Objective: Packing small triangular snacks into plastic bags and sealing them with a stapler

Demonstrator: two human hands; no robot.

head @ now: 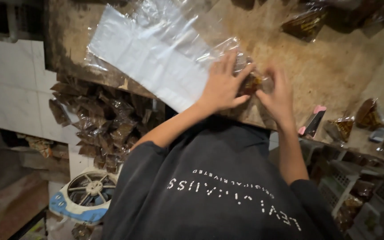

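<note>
Pressing down on a large clear plastic bag (156, 58), the left hand (222, 84) lies flat with its fingers (230, 62) spread apart over the bag's near end, at the edge of the brown worktop (325, 66). The right hand (278, 95) sits just beside it, fingers curled together around a small packet of dark brown pieces (250, 83) that rests between the two hands, at the mouth of the bag. Whether the packet is already inside the bag cannot be told. More small brown packets (370, 114) lie along the worktop's right side, near a pink-tipped black tool (313, 122). Below the worktop on the left, a heap of similar packets (107, 124) rests above a white and blue fan (85, 195).
</note>
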